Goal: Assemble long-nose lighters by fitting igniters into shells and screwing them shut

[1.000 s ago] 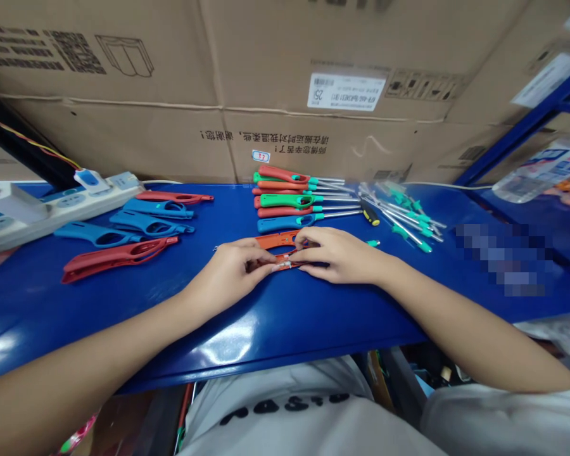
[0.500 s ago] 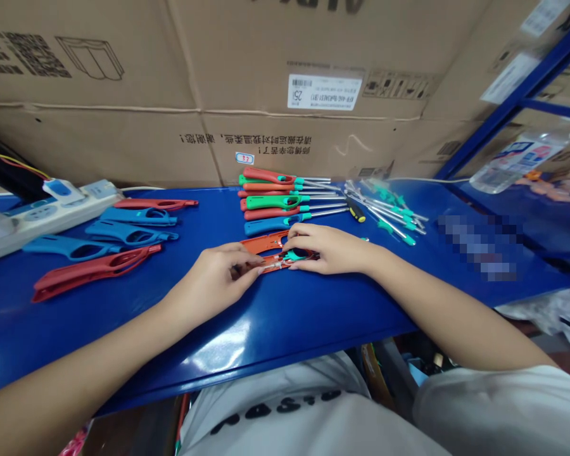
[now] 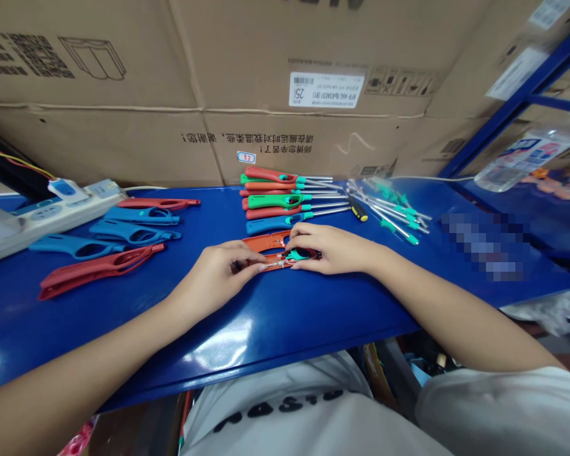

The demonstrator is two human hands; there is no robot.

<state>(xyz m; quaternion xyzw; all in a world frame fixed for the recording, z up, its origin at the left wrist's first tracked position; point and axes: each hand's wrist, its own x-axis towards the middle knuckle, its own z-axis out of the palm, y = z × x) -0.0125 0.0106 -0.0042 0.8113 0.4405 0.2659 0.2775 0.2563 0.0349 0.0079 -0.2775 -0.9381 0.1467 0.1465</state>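
Observation:
An orange lighter shell half lies on the blue table between my hands, with wires and a green trigger piece inside it. My left hand is closed in a pinch at the shell's left end. At its right end my right hand grips the shell, fingers bent over the trigger part. A second orange shell half lies just behind, partly covered by my right fingers. What exactly sits between my left fingertips is hidden.
Behind my hands lie several long-necked lighters. Metal tubes with green parts and a yellow-black screwdriver are to the right. Blue and red shells lie left, near a power strip. A cardboard box stands behind.
The view has shifted slightly. Both hands stay at the orange shell, with only tiny finger movement.

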